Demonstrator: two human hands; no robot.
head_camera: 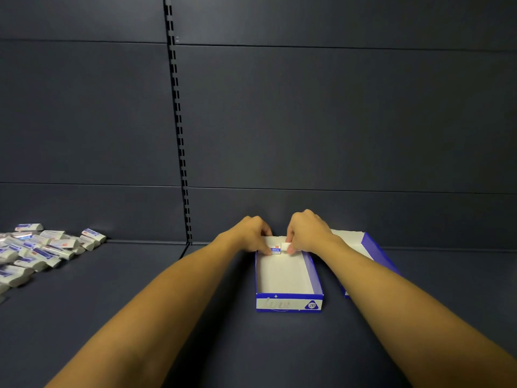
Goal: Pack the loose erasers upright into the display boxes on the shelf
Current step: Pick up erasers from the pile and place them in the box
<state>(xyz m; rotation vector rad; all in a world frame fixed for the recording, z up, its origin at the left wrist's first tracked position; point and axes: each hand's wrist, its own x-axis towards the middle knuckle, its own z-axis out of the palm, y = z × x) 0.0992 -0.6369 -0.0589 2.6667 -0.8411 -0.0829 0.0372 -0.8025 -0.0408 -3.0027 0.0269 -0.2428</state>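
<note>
both hands, left hand [253,233] and right hand [306,232], pinch one small white blue-labelled eraser [277,249] at the far end of the open blue-and-white cardboard display box [288,302]; second box [372,247] right of it, loose eraser pile [36,250] far left on the dark shelf [140,289].

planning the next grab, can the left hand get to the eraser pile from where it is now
Probably yes, once it lets go. The left hand is pinching an eraser at the back of the display box; bare shelf lies between it and the eraser pile to its left.
</note>
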